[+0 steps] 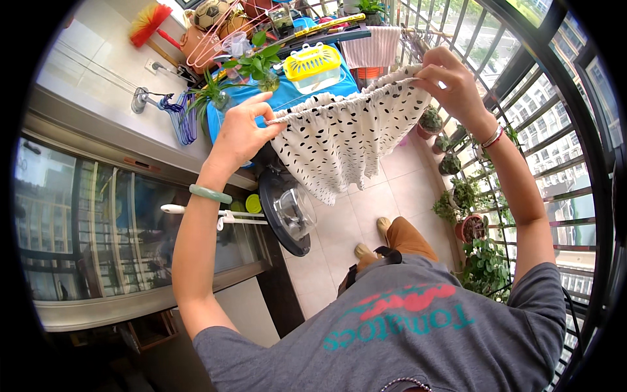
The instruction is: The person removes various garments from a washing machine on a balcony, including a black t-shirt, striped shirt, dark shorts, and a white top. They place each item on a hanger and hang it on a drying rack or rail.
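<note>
A white skirt-like garment with black spots [353, 134] hangs stretched between my two hands, its gathered waistband uppermost. My left hand [240, 130] pinches one end of the waistband between thumb and fingers. At the other end, my right hand [454, 88] grips the band, raised a little higher. The cloth falls in loose folds in front of me, above the tiled floor, and hides part of what lies behind it.
To the left, a washing machine's round door [290, 212] stands open. Ahead, a yellow and clear plastic basket [312, 67] and potted plants [260, 64] rest on a blue cover. Blue hangers [183, 117] hang at left. Potted plants [471, 227] line the railing at right.
</note>
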Available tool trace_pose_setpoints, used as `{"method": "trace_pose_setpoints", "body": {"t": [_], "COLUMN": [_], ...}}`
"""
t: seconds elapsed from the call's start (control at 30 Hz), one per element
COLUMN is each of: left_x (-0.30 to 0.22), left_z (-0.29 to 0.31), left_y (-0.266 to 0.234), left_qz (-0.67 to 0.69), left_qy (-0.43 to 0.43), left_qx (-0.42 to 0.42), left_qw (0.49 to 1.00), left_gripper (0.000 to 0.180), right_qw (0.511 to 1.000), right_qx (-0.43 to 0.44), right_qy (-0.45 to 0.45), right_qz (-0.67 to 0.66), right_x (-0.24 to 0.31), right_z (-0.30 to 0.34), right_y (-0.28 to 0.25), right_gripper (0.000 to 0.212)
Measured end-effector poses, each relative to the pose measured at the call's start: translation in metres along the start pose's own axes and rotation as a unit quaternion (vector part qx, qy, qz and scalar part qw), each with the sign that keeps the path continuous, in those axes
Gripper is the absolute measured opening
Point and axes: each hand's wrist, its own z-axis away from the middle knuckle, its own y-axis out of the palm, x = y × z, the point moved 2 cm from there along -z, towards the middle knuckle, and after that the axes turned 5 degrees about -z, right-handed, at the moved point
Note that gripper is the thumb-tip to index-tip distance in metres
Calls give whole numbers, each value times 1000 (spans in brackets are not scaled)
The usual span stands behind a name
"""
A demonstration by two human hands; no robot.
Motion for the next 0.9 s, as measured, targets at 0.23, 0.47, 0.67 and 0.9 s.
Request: {"method": "trace_pose_setpoints", "body": {"t": [0.23,0.47,0.67,0.9], "left_x": [2,-39,-32,-60], "left_z": [-15,-95,-151,-225], "left_y": [63,107,149,184], "left_qz": [403,539,541,564], "left_qy": [-166,-208,-252,-251], "left_qx": [126,10,138,103], "left_qw": [891,816,790,780], "left_gripper": [30,52,17,18], "right_qw": [968,812,692,607], "right_qx": [4,-39,-84,151], "right_qy": [213,401,468,509], "right_qz": [-133,-423,-543,-591], "right_x": [-46,-114,-188,-277], "right_z": [34,49,64,75], "right_y": [10,30,48,77], "right_gripper": [18,18,17,22]}}
